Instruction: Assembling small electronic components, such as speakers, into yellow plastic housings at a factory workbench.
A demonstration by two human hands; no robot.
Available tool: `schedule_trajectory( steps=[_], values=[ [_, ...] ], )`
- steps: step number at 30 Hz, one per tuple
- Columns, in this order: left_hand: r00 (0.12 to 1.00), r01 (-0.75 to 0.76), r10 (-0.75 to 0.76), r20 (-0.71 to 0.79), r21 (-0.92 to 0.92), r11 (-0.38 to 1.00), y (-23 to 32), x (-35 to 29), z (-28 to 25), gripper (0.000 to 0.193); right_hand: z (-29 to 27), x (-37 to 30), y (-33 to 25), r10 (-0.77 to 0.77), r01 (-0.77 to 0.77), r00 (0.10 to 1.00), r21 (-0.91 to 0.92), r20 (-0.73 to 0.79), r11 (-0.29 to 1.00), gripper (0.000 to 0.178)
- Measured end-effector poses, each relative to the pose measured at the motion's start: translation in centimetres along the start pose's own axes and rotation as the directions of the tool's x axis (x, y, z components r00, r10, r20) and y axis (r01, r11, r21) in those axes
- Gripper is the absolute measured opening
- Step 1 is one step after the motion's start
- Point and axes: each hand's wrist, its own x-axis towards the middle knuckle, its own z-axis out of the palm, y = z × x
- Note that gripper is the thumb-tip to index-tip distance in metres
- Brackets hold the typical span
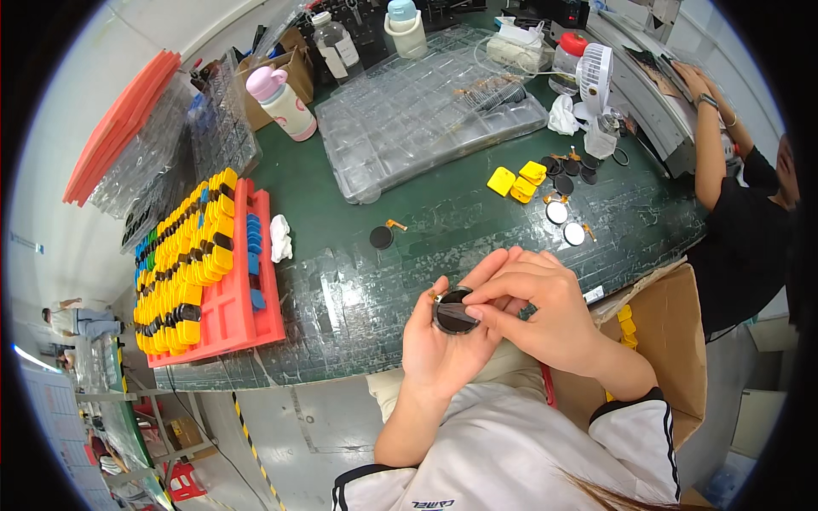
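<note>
My left hand (439, 353) is closed around the edge of a small round black display module (453, 313), held face up just past the table's near edge. My right hand (545, 311) pinches with thumb and forefinger at the module's upper right face; whatever is between the fingertips is too small to make out. A small dark green piece (527, 312) shows by the curled fingers of the right hand. Ahead on the green table (341, 281) lies another round black module (381, 237) with an orange flex tail. Farther right are several more black discs (563, 184) and two silvery ones (556, 212).
A red rack (268, 298) of yellow holders stands at left beside crumpled tissue (280, 238). Yellow pieces (501, 180), a clear compartment tray (366, 162), a pink-capped bottle (290, 112) and a white fan (594, 77) sit beyond. A cardboard box (673, 341) and a co-worker (741, 238) are at right.
</note>
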Motion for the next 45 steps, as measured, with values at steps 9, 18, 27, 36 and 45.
schedule_trajectory(
  steps=[9,18,27,36,45],
  values=[
    [0.999,-0.008,0.006,0.038,0.048,0.999,-0.2,-0.1,0.1,0.059,0.3,-0.3,0.0,-0.046,0.044,0.998,-0.054,-0.044,0.998,0.012],
    [0.995,0.032,-0.031,0.091,-0.003,0.999,-0.2,-0.4,-0.3,0.06,1.1,-0.6,-0.9,-0.216,0.131,0.957,-0.374,-0.195,0.918,0.019],
    [0.999,-0.013,0.01,0.042,0.08,0.997,-0.6,-0.1,0.1,0.059,1.8,-2.1,0.1,-0.431,0.303,0.897,-0.572,-0.1,0.763,0.028],
    [0.999,-0.036,0.035,0.04,0.038,0.999,-0.7,0.1,-0.8,0.058,2.2,-3.0,0.2,-0.389,0.294,0.921,-0.597,-0.034,0.747,0.026],
    [0.997,-0.001,-0.001,0.071,0.036,0.999,-0.9,0.0,-0.2,0.06,1.7,-3.4,0.2,-0.51,0.361,0.854,-0.588,-0.102,0.723,0.026]
  ],
)
